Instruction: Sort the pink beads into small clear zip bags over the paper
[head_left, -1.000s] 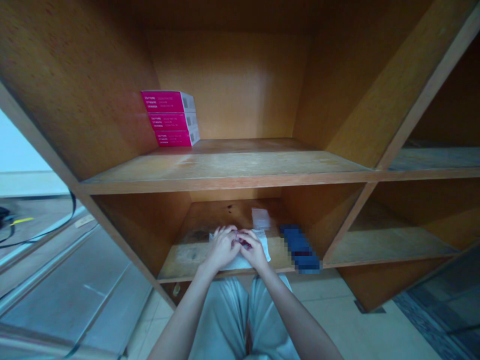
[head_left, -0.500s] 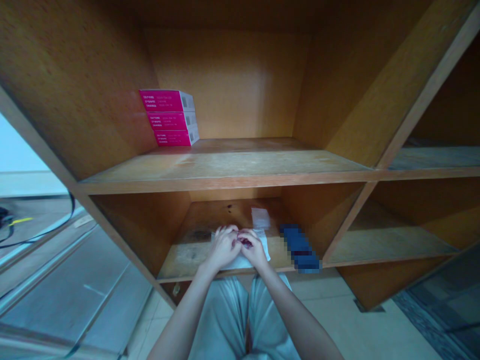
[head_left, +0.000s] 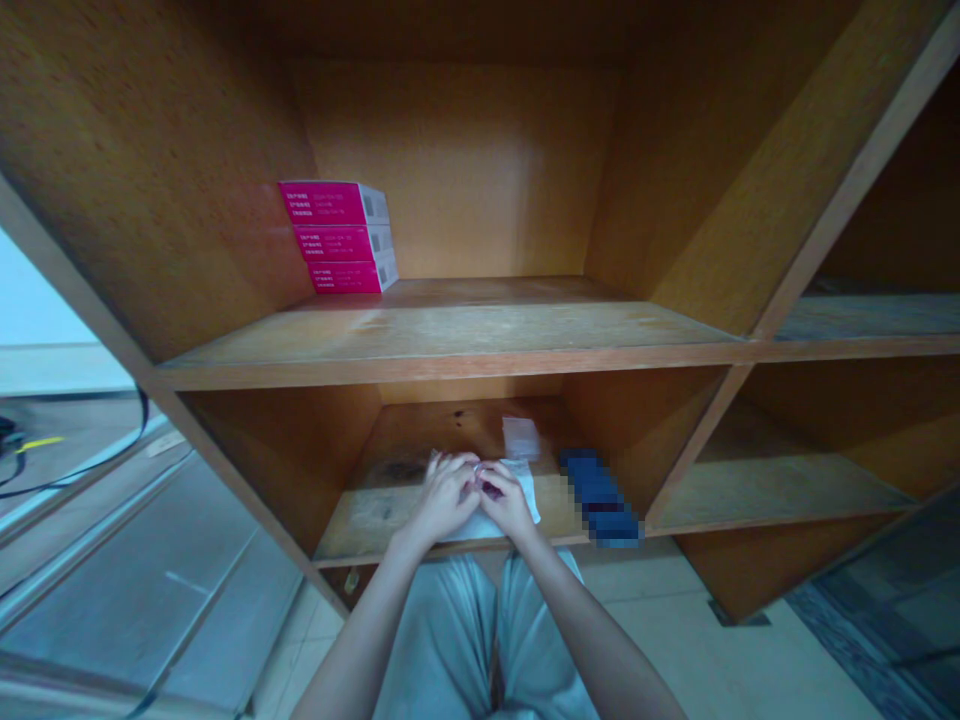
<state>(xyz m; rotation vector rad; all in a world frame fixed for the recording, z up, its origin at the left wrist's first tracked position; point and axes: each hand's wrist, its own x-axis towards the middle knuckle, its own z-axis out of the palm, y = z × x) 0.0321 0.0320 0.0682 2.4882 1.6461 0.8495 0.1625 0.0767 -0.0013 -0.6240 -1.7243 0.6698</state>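
Observation:
My left hand [head_left: 447, 497] and my right hand [head_left: 507, 500] meet over the lower shelf, their fingers curled in and pinched together. Between them shows a small dark reddish thing [head_left: 491, 489], mostly covered by the fingers; its kind cannot be made out. Under both hands lies a white sheet [head_left: 529, 484], perhaps paper or cloth, near the shelf's front edge. Just behind it is a small clear, whitish flat packet [head_left: 520, 438].
Three pink boxes [head_left: 341, 240] are stacked at the left of the upper shelf [head_left: 480, 325]. A pixelated blue item [head_left: 600, 497] lies to the right on the lower shelf [head_left: 367, 515]. Wooden dividers [head_left: 697, 440] flank the compartment. A metal-framed panel [head_left: 165, 590] stands at the lower left.
Both hands stay in the same place. The fingers have shifted slightly around the small dark reddish thing.

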